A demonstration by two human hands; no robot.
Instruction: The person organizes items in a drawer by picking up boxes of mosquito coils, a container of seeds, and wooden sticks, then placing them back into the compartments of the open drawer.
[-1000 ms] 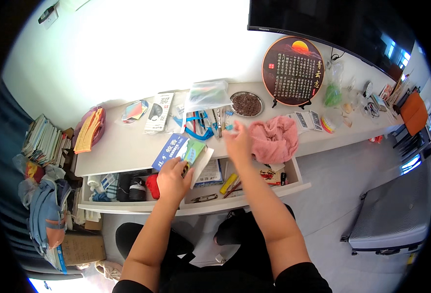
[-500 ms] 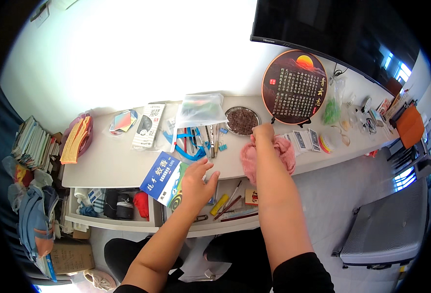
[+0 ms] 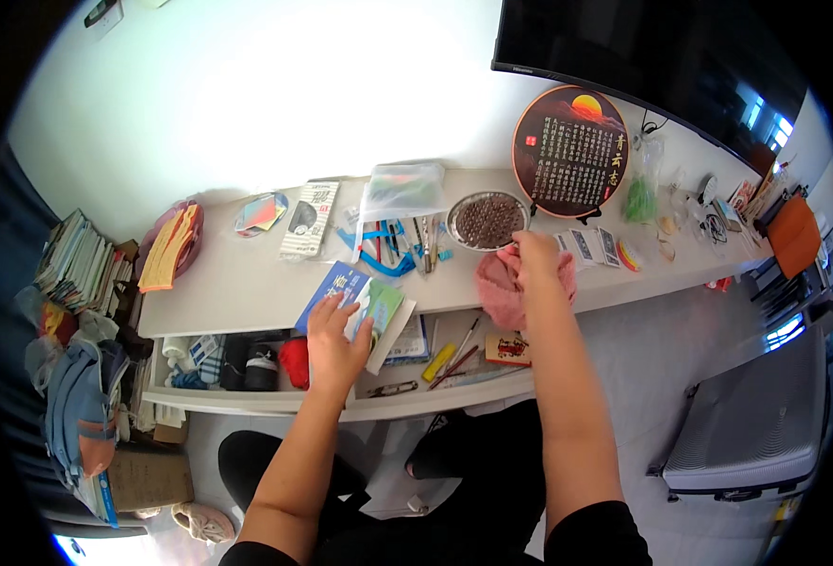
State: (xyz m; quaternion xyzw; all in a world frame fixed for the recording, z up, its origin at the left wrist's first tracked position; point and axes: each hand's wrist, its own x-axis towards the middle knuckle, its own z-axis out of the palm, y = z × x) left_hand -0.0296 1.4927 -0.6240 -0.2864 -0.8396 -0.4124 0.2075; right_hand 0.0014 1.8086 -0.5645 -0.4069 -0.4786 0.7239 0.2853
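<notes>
On the white desk (image 3: 247,283), seen from the head camera, the left hand (image 3: 333,341) lies flat with fingers spread on a blue and green booklet (image 3: 360,300) that overhangs the desk's front edge above the open drawer (image 3: 247,401). The right hand (image 3: 535,257) reaches further back, its fingers closed on the top of a pink cloth (image 3: 503,288) at the desk edge, just in front of a round metal dish (image 3: 487,221) and a round dark plaque (image 3: 570,152).

The pink cloth (image 3: 503,288) partly disappears beneath the right hand (image 3: 535,253).
</notes>
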